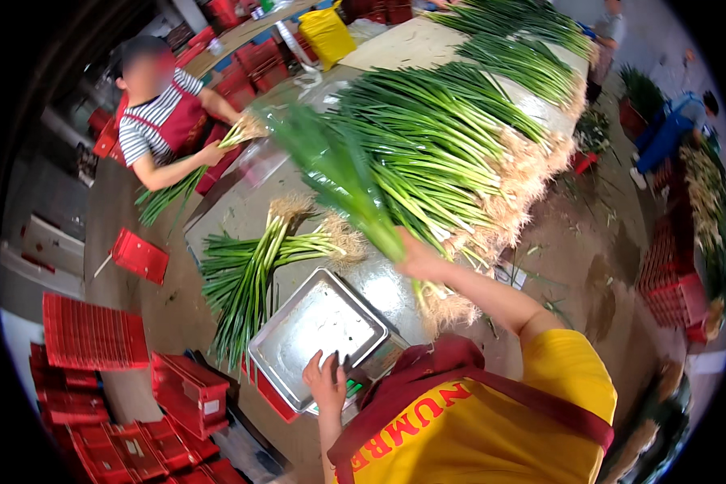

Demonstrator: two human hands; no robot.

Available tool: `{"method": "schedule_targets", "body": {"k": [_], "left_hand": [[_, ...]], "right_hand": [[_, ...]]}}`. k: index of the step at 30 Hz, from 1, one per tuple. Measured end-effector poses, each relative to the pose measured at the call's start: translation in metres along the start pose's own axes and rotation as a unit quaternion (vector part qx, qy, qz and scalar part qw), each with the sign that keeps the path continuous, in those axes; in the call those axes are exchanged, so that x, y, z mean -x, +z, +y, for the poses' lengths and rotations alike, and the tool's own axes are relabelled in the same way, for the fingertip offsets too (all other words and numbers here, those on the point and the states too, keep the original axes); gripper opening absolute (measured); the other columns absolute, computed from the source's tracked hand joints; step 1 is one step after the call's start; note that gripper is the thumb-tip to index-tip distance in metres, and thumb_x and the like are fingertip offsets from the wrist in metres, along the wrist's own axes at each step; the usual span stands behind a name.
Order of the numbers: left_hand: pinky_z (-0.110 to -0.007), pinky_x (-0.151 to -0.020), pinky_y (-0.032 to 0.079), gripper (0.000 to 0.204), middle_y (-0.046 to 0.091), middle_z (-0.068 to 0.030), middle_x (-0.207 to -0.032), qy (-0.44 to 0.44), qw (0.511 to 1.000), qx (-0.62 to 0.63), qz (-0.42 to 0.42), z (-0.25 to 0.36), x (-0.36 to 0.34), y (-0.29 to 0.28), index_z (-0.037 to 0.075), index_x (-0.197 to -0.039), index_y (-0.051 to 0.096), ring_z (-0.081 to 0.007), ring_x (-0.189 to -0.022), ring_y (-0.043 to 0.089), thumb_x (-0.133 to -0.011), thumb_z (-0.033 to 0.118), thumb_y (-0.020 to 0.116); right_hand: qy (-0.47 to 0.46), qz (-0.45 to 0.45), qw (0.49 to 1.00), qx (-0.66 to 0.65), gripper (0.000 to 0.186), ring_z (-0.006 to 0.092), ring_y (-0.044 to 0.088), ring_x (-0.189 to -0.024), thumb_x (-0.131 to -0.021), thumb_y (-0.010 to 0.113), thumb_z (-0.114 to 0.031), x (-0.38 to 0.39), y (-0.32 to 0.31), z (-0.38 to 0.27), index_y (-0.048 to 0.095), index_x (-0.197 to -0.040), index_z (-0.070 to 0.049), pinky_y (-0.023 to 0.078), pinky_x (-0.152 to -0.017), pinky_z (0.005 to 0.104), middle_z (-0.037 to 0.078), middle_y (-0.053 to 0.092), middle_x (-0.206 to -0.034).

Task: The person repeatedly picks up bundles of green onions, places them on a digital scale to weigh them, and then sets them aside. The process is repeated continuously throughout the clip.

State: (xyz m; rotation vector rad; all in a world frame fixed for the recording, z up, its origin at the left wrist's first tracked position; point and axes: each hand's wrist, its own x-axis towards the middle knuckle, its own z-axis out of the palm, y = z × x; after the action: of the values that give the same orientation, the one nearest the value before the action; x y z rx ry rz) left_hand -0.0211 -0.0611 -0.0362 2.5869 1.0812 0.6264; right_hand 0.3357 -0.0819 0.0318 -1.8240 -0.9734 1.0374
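My right hand [419, 256] is closed round a bunch of green onions [331, 165], whose leaves reach up and left, blurred by motion. Beside it on the table lies a large heap of green onions [436, 137], roots toward the right. My left hand [325, 383] holds nothing, its fingers apart over the near edge of a steel scale pan [319, 327]. The pan carries only small scraps. Left of the pan, more green onions [254, 262] rest in crossed bundles with their roots at the top and right.
Across the table a person [169, 129] in a striped shirt and dark red apron holds another bunch. Red crates [97, 331] are stacked at the left, others [669, 290] at the right. A yellow bag [327, 36] stands at the back. Another worker in blue [673, 129] bends at far right.
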Motion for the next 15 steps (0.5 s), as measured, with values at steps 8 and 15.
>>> {"method": "schedule_targets", "body": {"k": [8,15], "left_hand": [[-0.055,-0.103,0.013,0.06,0.033,-0.0126,-0.139,0.119,0.983,-0.141,-0.001,0.043,-0.074,0.022,0.017,-0.126,0.045,-0.03,-0.128,0.032,-0.07,0.019,0.067],[-0.051,-0.1,0.025,0.061,0.054,-0.0104,-0.111,0.025,0.985,-0.135,-0.105,-0.014,-0.06,0.032,0.011,-0.116,0.051,-0.0272,-0.112,0.047,-0.06,0.026,0.073]], "right_hand": [[-0.38,-0.053,0.898,0.218,0.06,0.036,0.058,-0.086,-0.063,0.062,-0.01,-0.012,0.095,0.041,0.046,-0.121,-0.007,0.047,-0.073,0.0433,0.018,0.059,-0.096],[-0.375,-0.134,0.816,0.418,0.06,0.0256,0.054,-0.1,-0.065,0.069,-0.023,-0.005,0.14,0.056,0.05,-0.12,-0.011,0.041,-0.084,0.039,0.011,0.057,-0.102]]}}
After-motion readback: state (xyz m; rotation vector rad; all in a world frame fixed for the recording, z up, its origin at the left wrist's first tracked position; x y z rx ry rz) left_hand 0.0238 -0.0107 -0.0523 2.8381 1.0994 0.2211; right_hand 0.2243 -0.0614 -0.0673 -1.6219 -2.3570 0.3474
